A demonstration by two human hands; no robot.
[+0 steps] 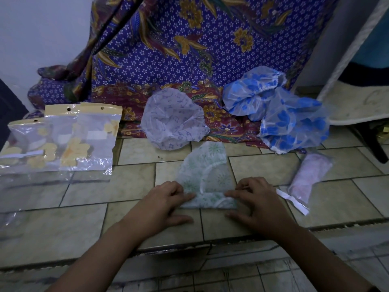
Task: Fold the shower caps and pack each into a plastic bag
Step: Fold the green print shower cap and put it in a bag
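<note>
On the tiled floor (134,182), the green-print shower cap (207,175) lies part-folded. The left hand (168,202) and right hand (260,200) each pinch its near folded edge, one at either corner; the fingertips partly hide that edge. Beyond it lie three loose caps: one lilac cap (173,120) and two blue-flowered caps (277,110), which overlap so their outlines merge. One packed pink cap in a bag (308,179) rests to the right. Three yellow-topped plastic bags (63,138) overlap at left; further clear bags below them are hard to count.
</note>
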